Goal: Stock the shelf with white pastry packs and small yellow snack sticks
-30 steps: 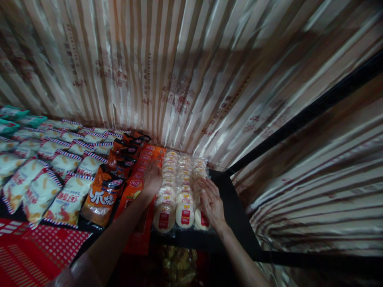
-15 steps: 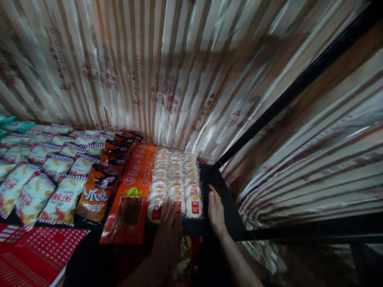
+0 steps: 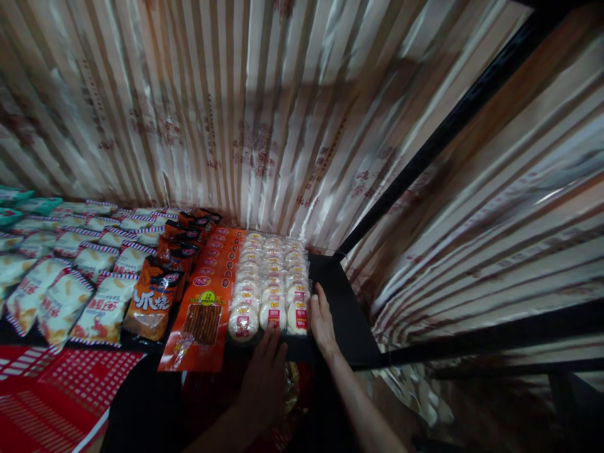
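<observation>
Three pack columns (image 3: 272, 292), left hand (image 3: 267, 360) open in front, right hand (image 3: 323, 325) open alongside, appear at alignment stage (next requirement: light, even pressure).

Bare shelf (image 3: 346, 308) right of the cracker packs (image 3: 272, 289), open air above them, right hand (image 3: 323, 319) at their right side, left hand (image 3: 265, 370) at their front, curtain (image 3: 278, 157) behind, orange packet (image 3: 202, 302) close on their left
</observation>
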Demonstrator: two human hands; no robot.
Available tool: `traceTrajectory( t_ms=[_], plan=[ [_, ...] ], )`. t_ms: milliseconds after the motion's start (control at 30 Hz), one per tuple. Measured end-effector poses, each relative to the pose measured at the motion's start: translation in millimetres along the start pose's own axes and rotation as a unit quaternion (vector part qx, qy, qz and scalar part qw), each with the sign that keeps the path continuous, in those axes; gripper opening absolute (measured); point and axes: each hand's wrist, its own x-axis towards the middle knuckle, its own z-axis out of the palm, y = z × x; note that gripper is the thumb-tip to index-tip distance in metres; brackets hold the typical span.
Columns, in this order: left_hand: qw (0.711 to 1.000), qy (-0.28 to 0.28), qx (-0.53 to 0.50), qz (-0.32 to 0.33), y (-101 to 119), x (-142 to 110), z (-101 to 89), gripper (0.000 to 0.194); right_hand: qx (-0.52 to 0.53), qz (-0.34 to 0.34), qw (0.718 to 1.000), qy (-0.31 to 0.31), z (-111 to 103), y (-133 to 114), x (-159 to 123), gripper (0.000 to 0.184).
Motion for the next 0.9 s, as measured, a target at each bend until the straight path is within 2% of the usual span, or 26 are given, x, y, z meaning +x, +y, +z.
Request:
traceTrajectory(
  t_ms=[267,400,700,900],
  plan=[
    [0.999,0.03,0.045,0.002,-3.1,-2.5,12.9,0.036,0.013,0.06,0.997,-0.041,4.1,-25.6,2.6,0.079],
    [0.999,-0.003,0.053,0.008,-3.4,1.3,12.8,0.039,0.031,0.069,0.996,-0.052,5.5,-29.7,4.8,0.084],
    [0.994,-0.018,0.072,0.079,0.0,22.1,12.4,0.042,0.096,0.082,0.989,-0.07,3.8,-19.3,11.9,0.084],
    [0.992,-0.036,0.059,0.103,6.3,41.4,16.2,0.046,0.169,0.09,0.979,-0.073,3.8,-1.5,33.7,0.081]
  ],
)
